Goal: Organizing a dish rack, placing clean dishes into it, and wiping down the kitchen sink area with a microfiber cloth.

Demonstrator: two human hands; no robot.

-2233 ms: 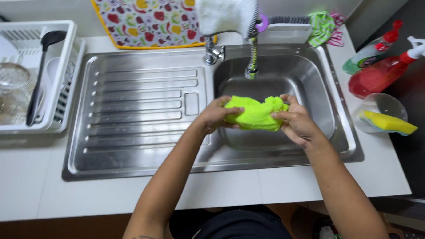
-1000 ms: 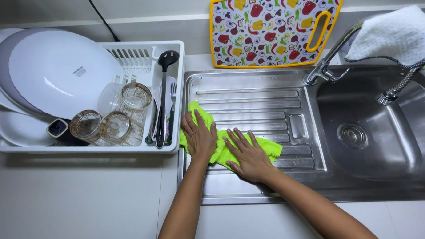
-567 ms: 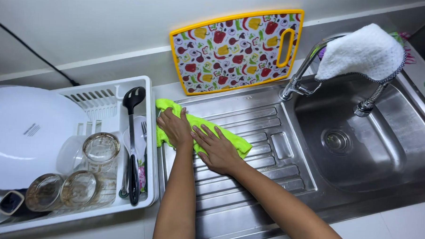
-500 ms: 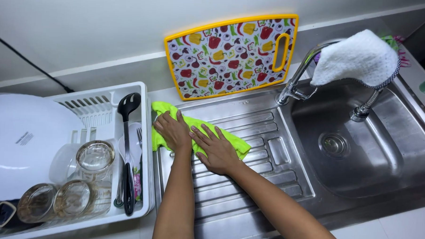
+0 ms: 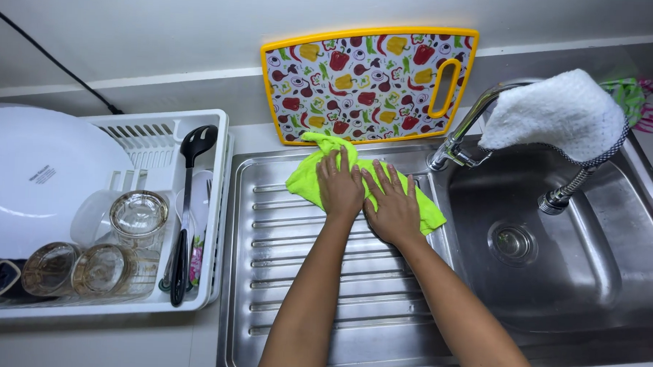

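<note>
My left hand (image 5: 339, 187) and right hand (image 5: 392, 207): flat, fingers spread, pressing lime cloth (image 5: 306, 177), long axis left-right, on ribbed drainboard (image 5: 287, 276).

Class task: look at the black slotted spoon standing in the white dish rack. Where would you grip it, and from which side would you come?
Grip the long black handle of the slotted spoon near its middle, coming from above. It lies along the dish rack's cutlery slot with its head towards the wall; glasses crowd one side and the rack wall the other.
</note>
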